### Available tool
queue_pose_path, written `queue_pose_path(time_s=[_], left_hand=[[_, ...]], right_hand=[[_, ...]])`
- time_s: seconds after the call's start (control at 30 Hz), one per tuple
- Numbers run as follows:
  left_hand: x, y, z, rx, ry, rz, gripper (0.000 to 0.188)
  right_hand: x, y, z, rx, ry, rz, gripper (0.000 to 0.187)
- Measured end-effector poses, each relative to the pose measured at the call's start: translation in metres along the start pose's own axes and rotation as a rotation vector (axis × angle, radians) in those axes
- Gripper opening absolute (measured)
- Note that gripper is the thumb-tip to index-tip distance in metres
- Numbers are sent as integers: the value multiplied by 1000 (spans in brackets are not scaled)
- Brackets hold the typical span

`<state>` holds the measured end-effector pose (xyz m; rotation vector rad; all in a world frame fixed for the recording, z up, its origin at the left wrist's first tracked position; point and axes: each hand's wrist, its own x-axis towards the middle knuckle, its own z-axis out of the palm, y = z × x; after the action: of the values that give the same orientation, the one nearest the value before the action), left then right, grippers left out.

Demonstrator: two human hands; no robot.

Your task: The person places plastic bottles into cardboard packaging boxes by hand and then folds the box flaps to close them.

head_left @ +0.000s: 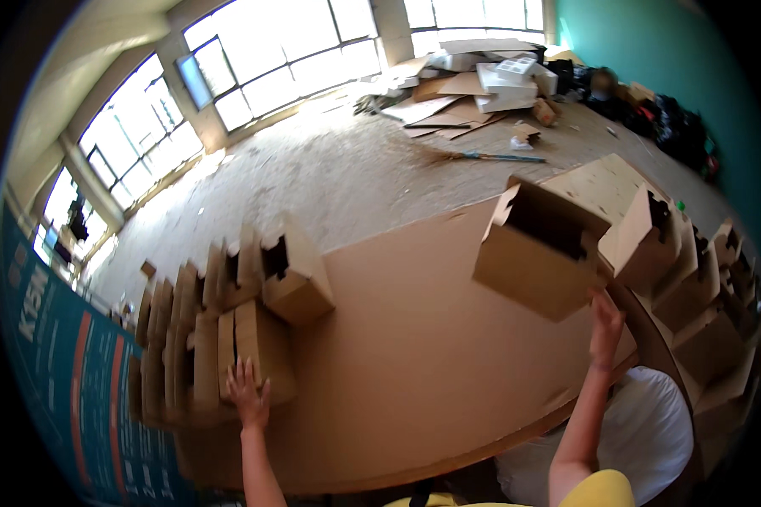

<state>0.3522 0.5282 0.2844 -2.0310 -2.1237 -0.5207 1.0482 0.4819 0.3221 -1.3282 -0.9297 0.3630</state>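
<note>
My left hand (pixel 249 395) rests with spread fingers on a brown cardboard box (pixel 266 351) at the near end of the left-hand rows. A dark slit runs between the flaps of that box. On the right, my right hand (pixel 605 328) grips the lower corner of an open cardboard box (pixel 533 266). This box is tilted above the table, its dark inside showing through the top. Just beyond my left hand stands another open box (pixel 303 283) with a notched edge.
Brown cardboard covers the table (pixel 423 355). Several open boxes (pixel 177 355) stand in rows at left; more boxes (pixel 702 296) are at right. A white sack (pixel 651 422) lies by my right forearm. Beyond are a broom (pixel 490 157), a scrap pile (pixel 482 89) and black bags (pixel 681 131).
</note>
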Motion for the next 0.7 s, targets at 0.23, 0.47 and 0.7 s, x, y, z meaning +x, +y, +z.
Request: queue_pose_path(time_s=[0.23,0.47,0.7], left_hand=[[-25,1,-20,-88,-17,32,64],[-111,-41,-98,-658,16,-93,58],[-183,-175,-164,-636,136,-192,58]], right_hand=[[-155,-48,105,1,-407,69,15],[-264,-114,217,330,-664,-22,13],[-338,-158,267,297,-572,-216,10]])
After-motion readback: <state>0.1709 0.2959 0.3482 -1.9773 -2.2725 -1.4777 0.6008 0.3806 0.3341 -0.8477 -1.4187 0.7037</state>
